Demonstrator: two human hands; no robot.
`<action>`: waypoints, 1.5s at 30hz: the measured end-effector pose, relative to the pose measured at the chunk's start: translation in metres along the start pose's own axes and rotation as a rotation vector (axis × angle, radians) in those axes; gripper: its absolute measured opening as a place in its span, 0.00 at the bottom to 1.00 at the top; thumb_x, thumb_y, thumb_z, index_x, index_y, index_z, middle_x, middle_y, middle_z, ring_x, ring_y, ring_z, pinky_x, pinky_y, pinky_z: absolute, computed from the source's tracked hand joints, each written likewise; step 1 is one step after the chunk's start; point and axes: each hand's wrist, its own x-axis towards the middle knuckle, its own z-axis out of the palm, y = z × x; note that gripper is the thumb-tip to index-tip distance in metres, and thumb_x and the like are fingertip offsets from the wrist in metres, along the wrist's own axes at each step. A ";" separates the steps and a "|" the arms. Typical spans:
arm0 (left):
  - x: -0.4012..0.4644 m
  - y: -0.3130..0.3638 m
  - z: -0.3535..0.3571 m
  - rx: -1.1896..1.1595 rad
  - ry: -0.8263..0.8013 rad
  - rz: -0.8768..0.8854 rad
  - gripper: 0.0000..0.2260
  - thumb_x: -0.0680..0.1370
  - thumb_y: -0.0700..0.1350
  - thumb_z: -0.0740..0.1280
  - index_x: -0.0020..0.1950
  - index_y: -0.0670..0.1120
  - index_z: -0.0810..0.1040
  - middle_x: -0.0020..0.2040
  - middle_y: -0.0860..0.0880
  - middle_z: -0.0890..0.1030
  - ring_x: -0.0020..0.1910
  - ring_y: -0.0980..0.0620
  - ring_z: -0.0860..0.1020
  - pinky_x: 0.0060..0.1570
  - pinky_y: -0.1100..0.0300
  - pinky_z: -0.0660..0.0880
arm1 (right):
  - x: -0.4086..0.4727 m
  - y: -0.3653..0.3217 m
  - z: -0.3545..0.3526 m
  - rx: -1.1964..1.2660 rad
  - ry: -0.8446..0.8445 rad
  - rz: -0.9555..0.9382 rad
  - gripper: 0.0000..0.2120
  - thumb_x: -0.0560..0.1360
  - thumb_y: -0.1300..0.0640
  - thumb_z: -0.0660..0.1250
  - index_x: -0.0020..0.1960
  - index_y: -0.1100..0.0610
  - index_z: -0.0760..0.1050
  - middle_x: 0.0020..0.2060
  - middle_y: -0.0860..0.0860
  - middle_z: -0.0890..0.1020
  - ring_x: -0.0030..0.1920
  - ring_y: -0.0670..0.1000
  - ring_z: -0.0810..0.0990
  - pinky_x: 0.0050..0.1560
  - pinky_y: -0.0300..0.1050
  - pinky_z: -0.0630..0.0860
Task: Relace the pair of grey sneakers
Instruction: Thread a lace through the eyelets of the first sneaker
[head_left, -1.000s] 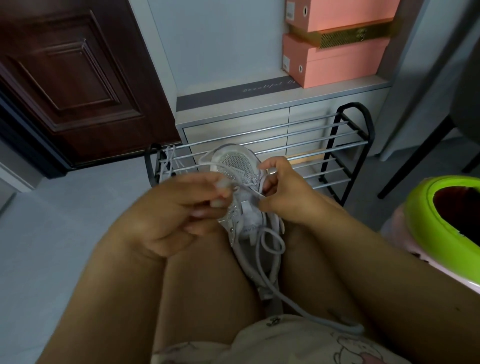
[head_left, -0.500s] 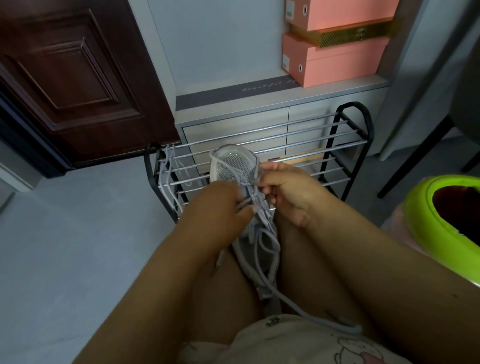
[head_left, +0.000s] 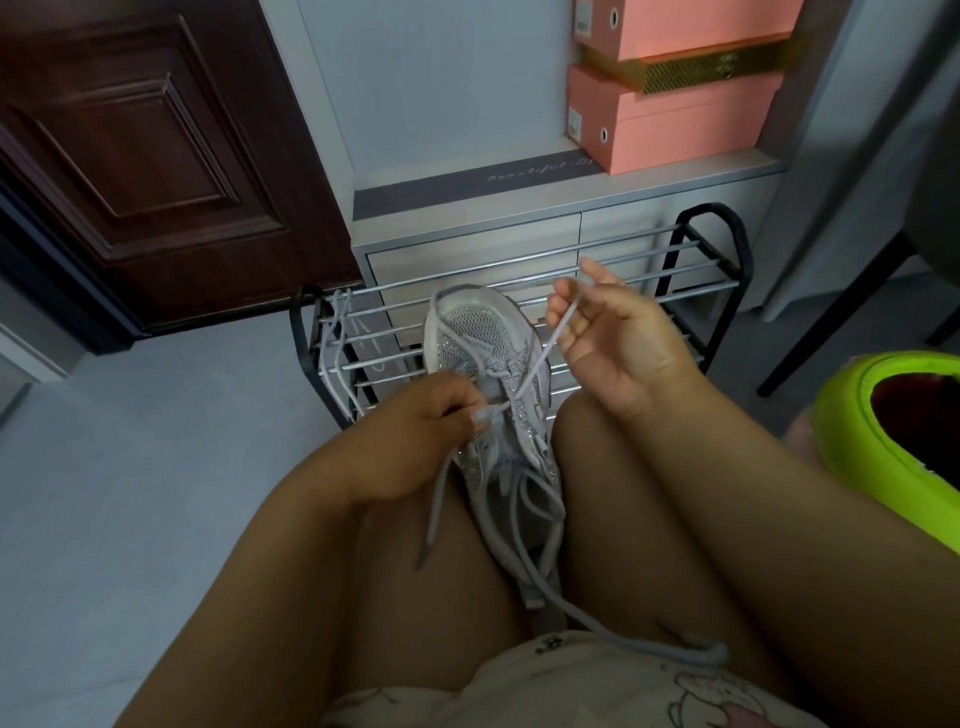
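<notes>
Since the previous half-second, the right hand (head_left: 613, 338) has swung up and out toward two o'clock, drawing a length of lace (head_left: 543, 353) with it, while the left hand (head_left: 415, 441) has stayed low at the throat of the sneaker.

At nine o'clock lies bare floor (head_left: 130, 493), the widest open room in view. Next, a spare lace (head_left: 335, 358) hangs over the left end of the metal shoe rack (head_left: 691, 291), likely parked there for the second shoe, which is not in view. The left hand has its fingers curled, pinching the lace at the eyelets, probably to anchor the crossing while slack runs through; a loose end dangles below it toward six o'clock.

In the centre, the grey sneaker (head_left: 483, 338) is wedged between the person's knees, toe pointing to twelve o'clock and close to the rack's rails. That grip frees both hands. Another long tail trails over the lap toward five o'clock.

The right hand is half spread, palm turned inward, the lace pinched lightly between thumb and fingers and pulled taut from an eyelet. It has room to go on upward; the rack rails sit just behind it, so a pull straight forward would be cramped. At three o'clock a green-rimmed bin (head_left: 883, 441) bounds the right side.
</notes>
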 end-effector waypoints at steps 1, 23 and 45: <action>-0.001 0.002 0.000 0.007 -0.028 0.010 0.08 0.80 0.43 0.61 0.41 0.47 0.75 0.40 0.51 0.73 0.38 0.59 0.70 0.42 0.65 0.68 | 0.002 0.001 0.000 0.020 -0.032 0.036 0.11 0.76 0.67 0.57 0.55 0.57 0.69 0.39 0.54 0.77 0.29 0.47 0.74 0.36 0.40 0.73; 0.005 0.000 0.008 0.199 0.162 -0.102 0.09 0.76 0.55 0.65 0.43 0.51 0.75 0.37 0.52 0.77 0.38 0.55 0.76 0.41 0.55 0.73 | 0.007 -0.006 -0.008 -0.207 -0.163 -0.009 0.11 0.74 0.66 0.61 0.41 0.58 0.80 0.28 0.52 0.76 0.22 0.46 0.67 0.26 0.36 0.68; -0.057 -0.031 -0.078 -0.310 0.004 -0.029 0.07 0.62 0.48 0.67 0.26 0.46 0.75 0.24 0.49 0.70 0.28 0.53 0.71 0.32 0.67 0.71 | -0.058 -0.009 0.017 -2.175 -0.480 -0.097 0.23 0.61 0.34 0.71 0.32 0.56 0.76 0.24 0.48 0.74 0.25 0.43 0.71 0.23 0.38 0.63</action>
